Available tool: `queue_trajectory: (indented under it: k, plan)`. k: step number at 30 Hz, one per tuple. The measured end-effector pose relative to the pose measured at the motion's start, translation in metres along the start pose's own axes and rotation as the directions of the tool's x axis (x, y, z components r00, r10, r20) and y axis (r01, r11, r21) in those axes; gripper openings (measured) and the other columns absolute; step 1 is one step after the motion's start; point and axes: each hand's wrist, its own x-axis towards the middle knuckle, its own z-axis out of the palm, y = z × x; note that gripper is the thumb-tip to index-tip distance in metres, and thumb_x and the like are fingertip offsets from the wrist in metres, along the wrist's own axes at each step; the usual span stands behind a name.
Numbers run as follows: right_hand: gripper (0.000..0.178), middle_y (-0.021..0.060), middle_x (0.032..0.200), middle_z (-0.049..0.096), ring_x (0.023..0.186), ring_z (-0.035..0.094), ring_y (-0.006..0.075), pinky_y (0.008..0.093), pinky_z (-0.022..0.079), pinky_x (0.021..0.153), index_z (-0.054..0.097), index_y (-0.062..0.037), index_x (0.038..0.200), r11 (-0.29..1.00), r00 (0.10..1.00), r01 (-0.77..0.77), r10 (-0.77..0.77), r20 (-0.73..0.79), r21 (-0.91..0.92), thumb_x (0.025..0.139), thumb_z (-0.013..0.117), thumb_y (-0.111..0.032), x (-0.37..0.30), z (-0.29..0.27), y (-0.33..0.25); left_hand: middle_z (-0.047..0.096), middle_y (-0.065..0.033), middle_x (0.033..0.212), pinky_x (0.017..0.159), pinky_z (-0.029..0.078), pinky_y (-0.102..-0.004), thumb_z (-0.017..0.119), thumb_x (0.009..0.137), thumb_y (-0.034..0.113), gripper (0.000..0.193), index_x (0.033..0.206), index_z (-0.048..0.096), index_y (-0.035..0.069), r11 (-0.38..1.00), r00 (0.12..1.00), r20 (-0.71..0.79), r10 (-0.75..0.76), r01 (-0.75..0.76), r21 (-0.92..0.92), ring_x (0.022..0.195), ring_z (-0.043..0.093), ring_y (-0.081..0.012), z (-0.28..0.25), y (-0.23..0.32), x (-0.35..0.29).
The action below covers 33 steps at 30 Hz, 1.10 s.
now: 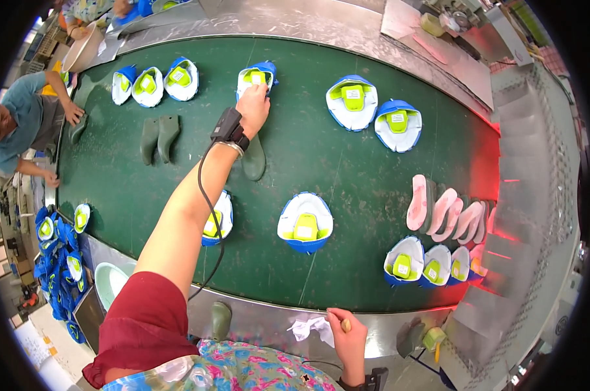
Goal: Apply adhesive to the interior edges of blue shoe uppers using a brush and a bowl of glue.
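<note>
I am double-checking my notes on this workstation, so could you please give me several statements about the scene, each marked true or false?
1. The left hand touches a cupped blue, white and lime-green shoe upper. True.
2. The right hand is empty. False: it holds a small tan round-ended object.
3. Two dark green foot-shaped lasts are on the flat green work surface, left of the left hand. True.
4. The long, flat, pale pink soles are at the work surface's left end. False: they are at its right end.
5. A co-worker in a teal shirt is at the work surface's left end. True.
</note>
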Motion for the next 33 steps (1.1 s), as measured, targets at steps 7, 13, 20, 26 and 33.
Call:
queue_trajectory:
  k: [7, 13, 20, 26, 33]
  plan:
    - [0.013, 0.0102, 0.082, 0.070, 0.074, 0.065, 0.0133, 0.0252, 0.050, 0.067, 0.069, -0.0012, 0.094, 0.962, 0.966, 0.260, -0.259, 0.021, -0.090, 0.083, 0.069, -0.007, 0.019, 0.023, -0.020, 0.057, -0.0192, 0.092, 0.078, 0.048, -0.0436, 0.063, 0.079, 0.006, 0.022, 0.098, 0.054, 0.000, 0.998, 0.995, 0.078, 0.062, -0.061, -0.007, 0.087, 0.057, -0.0358, 0.025, 0.020, -0.004]
    - [0.024, 0.0066, 0.100, 0.065, 0.089, 0.059, 0.0263, 0.0327, 0.051, 0.069, 0.065, -0.0056, 0.096, 0.645, 0.748, 0.624, -0.657, 0.096, -0.440, 0.073, 0.074, -0.008, 0.066, 0.034, -0.045, 0.061, -0.0160, 0.104, 0.083, 0.045, -0.0429, 0.073, 0.078, 0.025, 0.045, 0.113, 0.057, 0.002, 0.999, 0.997, -0.076, 0.015, -0.011, 0.050, 0.099, 0.054, -0.0337, -0.041, 0.041, -0.037]
    - [0.028, 0.0037, 0.102, 0.060, 0.100, 0.055, 0.0247, 0.0341, 0.056, 0.067, 0.061, -0.0070, 0.094, 0.250, 0.623, 0.683, -0.689, 0.369, -0.686, 0.067, 0.068, -0.004, 0.131, 0.085, -0.040, 0.061, -0.0126, 0.107, 0.092, 0.043, -0.0405, 0.067, 0.081, 0.012, 0.034, 0.113, 0.059, 0.003, 0.935, 0.931, -0.089, -0.354, 0.355, -0.003, 0.103, 0.054, -0.0309, -0.126, 0.010, -0.151]
    - [0.010, 0.0059, 0.085, 0.062, 0.093, 0.058, 0.0246, 0.0361, 0.055, 0.062, 0.063, -0.0057, 0.083, 0.251, 0.661, 0.671, -0.629, 0.410, -0.697, 0.074, 0.061, -0.008, 0.153, 0.086, -0.013, 0.064, -0.0113, 0.101, 0.075, 0.050, -0.0322, 0.062, 0.086, 0.008, 0.027, 0.113, 0.061, 0.005, 0.835, 0.862, 0.035, -0.506, 0.499, -0.232, 0.088, 0.063, -0.0205, -0.184, 0.023, -0.213]
    - [0.015, 0.0084, 0.081, 0.063, 0.085, 0.060, 0.0291, 0.0422, 0.052, 0.068, 0.066, -0.0102, 0.082, 0.463, 0.780, 0.518, -0.601, 0.175, -0.720, 0.067, 0.072, -0.010, 0.144, 0.011, 0.008, 0.058, -0.0106, 0.113, 0.091, 0.041, -0.0391, 0.066, 0.086, 0.022, 0.044, 0.122, 0.052, 0.001, 0.808, 0.837, -0.122, -0.534, 0.547, 0.219, 0.110, 0.049, -0.0254, -0.190, 0.024, -0.276]
